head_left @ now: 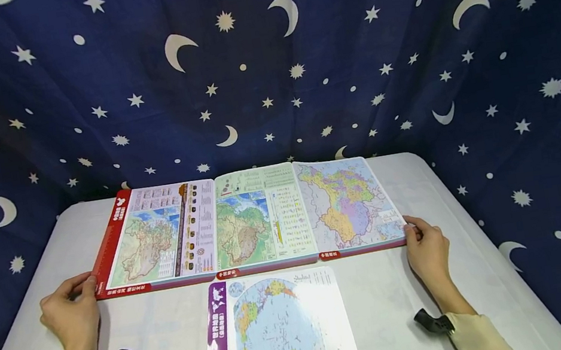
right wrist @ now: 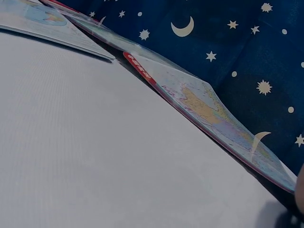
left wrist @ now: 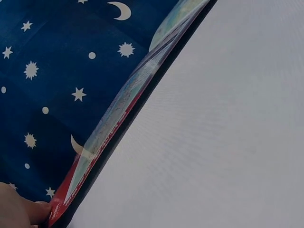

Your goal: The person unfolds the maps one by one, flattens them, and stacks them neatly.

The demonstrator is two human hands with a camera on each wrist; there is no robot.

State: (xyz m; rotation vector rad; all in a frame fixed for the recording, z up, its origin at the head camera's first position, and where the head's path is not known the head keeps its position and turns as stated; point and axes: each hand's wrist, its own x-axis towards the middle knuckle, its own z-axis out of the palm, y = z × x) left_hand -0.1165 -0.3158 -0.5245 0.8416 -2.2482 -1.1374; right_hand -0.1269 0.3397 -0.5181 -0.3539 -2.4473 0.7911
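Note:
A long fold-out map [head_left: 243, 235] lies spread across the far half of the table, in three panels with a red strip at its left end. My left hand [head_left: 69, 309] pinches its near left corner between thumb and fingers. At the near right corner, my right hand [head_left: 428, 250] pinches the edge. Seen from the left wrist, the thumb [left wrist: 35, 211] rests on the red corner of the map [left wrist: 107, 128]. The right wrist view catches only a sliver of the right hand [right wrist: 299, 194] beside the colored end panel [right wrist: 213, 111].
In front of the fold-out, between the forearms, lies a glossy world map sheet [head_left: 282, 332] with a purple left strip and glare at its upper right. A white cloth covers the table [head_left: 163, 337]. Behind hangs a dark blue curtain [head_left: 249, 40] with moons and stars.

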